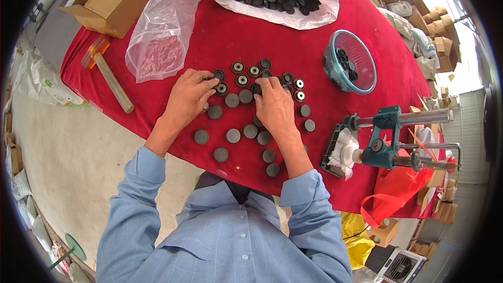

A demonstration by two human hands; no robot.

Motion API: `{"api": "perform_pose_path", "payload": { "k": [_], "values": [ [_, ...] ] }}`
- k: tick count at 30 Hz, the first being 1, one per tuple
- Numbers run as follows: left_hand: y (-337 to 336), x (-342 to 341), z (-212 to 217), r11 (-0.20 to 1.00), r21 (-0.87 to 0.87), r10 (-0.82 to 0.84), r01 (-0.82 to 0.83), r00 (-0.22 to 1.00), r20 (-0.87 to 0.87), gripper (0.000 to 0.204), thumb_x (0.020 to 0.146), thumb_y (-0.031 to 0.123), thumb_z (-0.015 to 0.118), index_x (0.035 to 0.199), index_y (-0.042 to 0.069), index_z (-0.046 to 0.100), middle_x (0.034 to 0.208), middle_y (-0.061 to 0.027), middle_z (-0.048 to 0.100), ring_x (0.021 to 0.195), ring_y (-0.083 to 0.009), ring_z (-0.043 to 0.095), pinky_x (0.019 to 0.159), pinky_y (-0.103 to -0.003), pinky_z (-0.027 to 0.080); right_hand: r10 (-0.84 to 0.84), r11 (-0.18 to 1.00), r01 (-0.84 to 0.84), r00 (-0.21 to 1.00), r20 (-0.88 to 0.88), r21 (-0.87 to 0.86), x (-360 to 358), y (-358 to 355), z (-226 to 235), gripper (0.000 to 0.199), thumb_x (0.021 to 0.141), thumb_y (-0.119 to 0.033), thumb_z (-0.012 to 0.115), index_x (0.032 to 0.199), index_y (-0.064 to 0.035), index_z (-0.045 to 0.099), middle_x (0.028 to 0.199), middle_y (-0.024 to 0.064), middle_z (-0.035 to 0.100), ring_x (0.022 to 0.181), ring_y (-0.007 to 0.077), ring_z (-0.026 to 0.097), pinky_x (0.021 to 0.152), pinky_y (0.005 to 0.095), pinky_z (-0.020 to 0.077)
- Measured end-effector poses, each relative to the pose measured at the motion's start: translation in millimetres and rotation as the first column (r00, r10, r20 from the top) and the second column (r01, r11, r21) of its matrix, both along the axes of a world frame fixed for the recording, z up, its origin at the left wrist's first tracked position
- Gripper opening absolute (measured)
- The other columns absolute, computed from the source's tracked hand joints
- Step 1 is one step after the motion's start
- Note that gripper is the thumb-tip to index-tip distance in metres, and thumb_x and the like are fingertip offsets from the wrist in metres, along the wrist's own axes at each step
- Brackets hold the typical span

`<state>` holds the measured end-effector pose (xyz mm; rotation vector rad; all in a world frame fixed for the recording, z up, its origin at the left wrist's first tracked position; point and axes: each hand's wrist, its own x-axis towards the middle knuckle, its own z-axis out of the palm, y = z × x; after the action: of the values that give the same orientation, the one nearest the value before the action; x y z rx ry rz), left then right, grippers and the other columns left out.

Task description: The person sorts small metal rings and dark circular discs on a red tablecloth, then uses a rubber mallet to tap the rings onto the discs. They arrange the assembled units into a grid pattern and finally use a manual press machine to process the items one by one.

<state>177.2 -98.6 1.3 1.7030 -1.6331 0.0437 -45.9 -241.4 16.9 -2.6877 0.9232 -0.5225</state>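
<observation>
Several black round caps lie in loose rows on the red cloth. Some show a plain dark top, like the cap (233, 135) in the middle; others show a metal ring inside, like the ringed cap (238, 67) farther back. My left hand (187, 97) is at the left end of the back group, its fingers curled at a ringed cap (222, 89). My right hand (275, 106) reaches over the middle of the group, thumb and fingers bent around a black cap (255, 88). The fingers partly hide both caps.
A white sack (329, 13) of black caps lies at the back. A blue basket (367, 52) and a green hand press (385, 139) stand right. A clear bag (166, 26), cardboard box (128, 0) and mallet (112, 81) are left. Red strap material (398, 188) hangs near the right edge.
</observation>
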Motion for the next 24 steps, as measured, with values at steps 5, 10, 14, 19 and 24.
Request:
{"api": "perform_pose_path", "payload": {
  "k": [5, 10, 14, 19, 24],
  "values": [
    [1.1, 4.9, -4.8, 0.997, -0.032, 0.071, -0.076, 0.986, -0.150, 0.026, 0.088, 0.002, 0.081, 0.114, 0.004, 0.079, 0.116, -0.0103, 0.076, 0.104, -0.0319, 0.071, 0.089, -0.043, 0.059, -0.063, 0.990, 0.061, 0.998, 0.017, 0.125, 1.5, 0.7, 5.8, 0.039, 0.091, -0.009, 0.081, 0.127, -0.0082, 0.067, 0.120, 0.0137, 0.067, 0.103, 0.0354, 0.072, 0.089, 0.0502, 0.0562],
    [0.9, 4.9, -4.7, 0.988, -0.097, 0.117, -0.121, 0.992, -0.050, 0.025, 0.088, -0.001, 0.080, 0.113, 0.002, 0.078, 0.117, -0.0117, 0.076, 0.107, -0.0313, 0.074, 0.089, -0.042, 0.060, -0.071, 0.969, 0.026, 0.982, 0.176, 0.245, -3.0, -7.4, 5.6, 0.028, 0.091, -0.006, 0.080, 0.118, -0.0069, 0.071, 0.107, 0.0138, 0.070, 0.089, 0.0349, 0.072, 0.080, 0.0468, 0.0583],
    [3.6, 6.9, -3.8, 0.975, -0.153, 0.173, -0.163, 0.983, 0.059, 0.019, 0.088, -0.001, 0.080, 0.107, 0.001, 0.076, 0.117, -0.0116, 0.076, 0.106, -0.0317, 0.074, 0.086, -0.041, 0.061, -0.117, 0.960, 0.023, 0.937, 0.328, 0.278, 3.5, -11.6, 13.7, 0.020, 0.091, -0.005, 0.080, 0.110, -0.0053, 0.074, 0.101, 0.0124, 0.070, 0.083, 0.0333, 0.073, 0.074, 0.0436, 0.0587],
    [5.8, 8.0, -7.3, 0.985, -0.113, 0.149, -0.130, 0.974, 0.170, 0.016, 0.086, -0.003, 0.079, 0.100, 0.001, 0.073, 0.117, -0.0101, 0.077, 0.104, -0.0310, 0.074, 0.084, -0.041, 0.062, -0.034, 0.995, -0.001, 0.932, 0.362, 0.095, 26.1, -11.5, 16.4, 0.018, 0.090, -0.004, 0.080, 0.107, -0.0059, 0.075, 0.101, 0.0098, 0.069, 0.083, 0.0320, 0.074, 0.073, 0.0432, 0.0595],
    [9.9, 8.2, -6.0, 0.992, -0.112, 0.074, -0.060, 0.989, 0.129, 0.019, 0.086, 0.001, 0.078, 0.104, 0.002, 0.072, 0.119, -0.0092, 0.075, 0.110, -0.0311, 0.072, 0.088, -0.042, 0.063, 0.087, 0.996, -0.074, 0.949, 0.304, -0.055, 42.6, -9.6, 2.6, 0.015, 0.090, -0.004, 0.080, 0.106, -0.0059, 0.077, 0.102, 0.0081, 0.071, 0.086, 0.0302, 0.075, 0.075, 0.0418, 0.0606]
  ]
}}
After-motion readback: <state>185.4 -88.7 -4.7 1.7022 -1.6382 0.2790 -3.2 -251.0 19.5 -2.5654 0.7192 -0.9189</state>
